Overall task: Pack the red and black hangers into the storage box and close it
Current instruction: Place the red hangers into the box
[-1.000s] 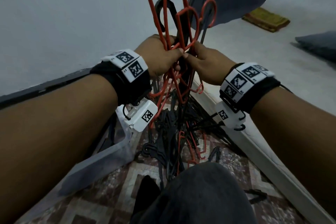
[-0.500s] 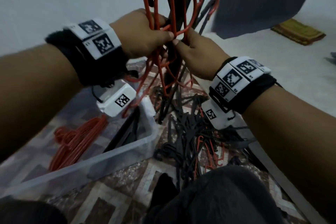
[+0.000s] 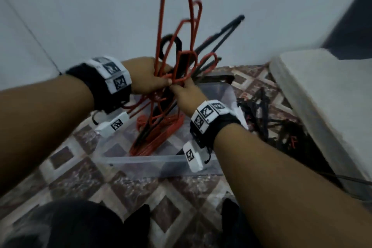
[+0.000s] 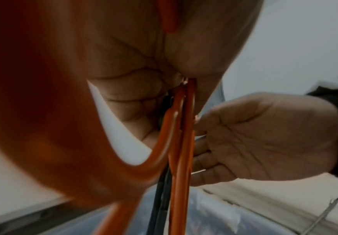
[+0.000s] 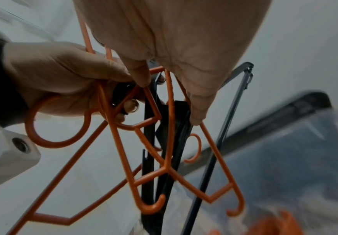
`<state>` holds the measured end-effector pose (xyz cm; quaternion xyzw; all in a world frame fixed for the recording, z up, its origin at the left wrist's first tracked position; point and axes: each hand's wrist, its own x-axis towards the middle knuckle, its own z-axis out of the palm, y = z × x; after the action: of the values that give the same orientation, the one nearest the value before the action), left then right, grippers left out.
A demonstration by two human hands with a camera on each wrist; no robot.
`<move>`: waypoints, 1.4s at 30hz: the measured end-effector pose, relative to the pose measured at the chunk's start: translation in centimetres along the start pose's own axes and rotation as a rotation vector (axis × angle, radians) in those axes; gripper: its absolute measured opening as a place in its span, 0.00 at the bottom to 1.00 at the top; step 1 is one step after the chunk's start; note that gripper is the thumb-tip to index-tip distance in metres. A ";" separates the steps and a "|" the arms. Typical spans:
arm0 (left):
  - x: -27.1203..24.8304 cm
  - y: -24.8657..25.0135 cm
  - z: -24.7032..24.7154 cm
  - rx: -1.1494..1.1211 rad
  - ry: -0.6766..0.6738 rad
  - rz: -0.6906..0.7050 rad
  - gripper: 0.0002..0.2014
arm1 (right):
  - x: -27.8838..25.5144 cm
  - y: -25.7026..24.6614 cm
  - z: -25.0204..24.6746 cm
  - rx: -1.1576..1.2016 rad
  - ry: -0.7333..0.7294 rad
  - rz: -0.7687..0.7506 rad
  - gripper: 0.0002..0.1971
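Both hands have swung the tangled bundle left, from over the floor pile to above the storage box.

Left hand grips the red hangers at their necks; right hand pinches the same bundle just beside it, black hangers caught among them. How many are in the bundle, I can't tell. One clear box, open, red hangers stacked inside. More black hangers lie heaped on the floor, right of the box.
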<state>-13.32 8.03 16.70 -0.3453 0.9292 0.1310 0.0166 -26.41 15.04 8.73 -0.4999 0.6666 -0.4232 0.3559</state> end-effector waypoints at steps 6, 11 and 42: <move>4.0 -5.9 7.1 -0.057 -0.175 -0.033 0.10 | 4.4 6.3 6.5 0.185 -0.004 0.267 0.30; 8.2 -9.8 13.3 -0.117 -0.313 -0.164 0.17 | 7.8 10.8 8.3 -0.063 -0.134 0.450 0.21; 6.3 -5.8 9.6 -1.186 0.313 -0.179 0.19 | 6.6 10.8 -6.4 0.099 -0.181 0.346 0.14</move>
<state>-14.87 2.23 5.37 -0.3875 0.6570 0.5711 -0.3035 -37.74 11.53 0.94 -0.3959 0.6862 -0.3412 0.5059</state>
